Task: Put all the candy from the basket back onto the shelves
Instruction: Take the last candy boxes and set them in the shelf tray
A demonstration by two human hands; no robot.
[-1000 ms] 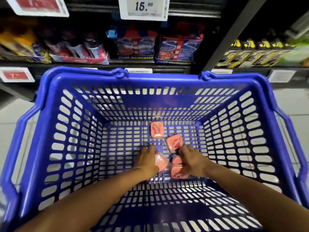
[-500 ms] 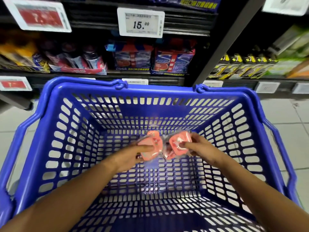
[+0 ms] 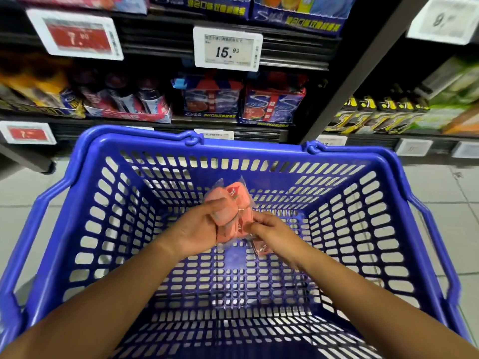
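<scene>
Left grip (image 3: 199,229): curled round candy (image 3: 228,203). Right grip (image 3: 269,230): candy pinched; both held over basket (image 3: 108,229).

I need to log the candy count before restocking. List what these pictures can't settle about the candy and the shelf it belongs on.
- Head view: the number of candy packs; they overlap in the left hand and the fingers cover them.
- Head view: the pack under the right hand is mostly hidden; its label is unreadable.
- Head view: no matching candy visible on the shelves; the goods there are dark and blurred.
- Head view: small print on the price tag is too small.
</scene>
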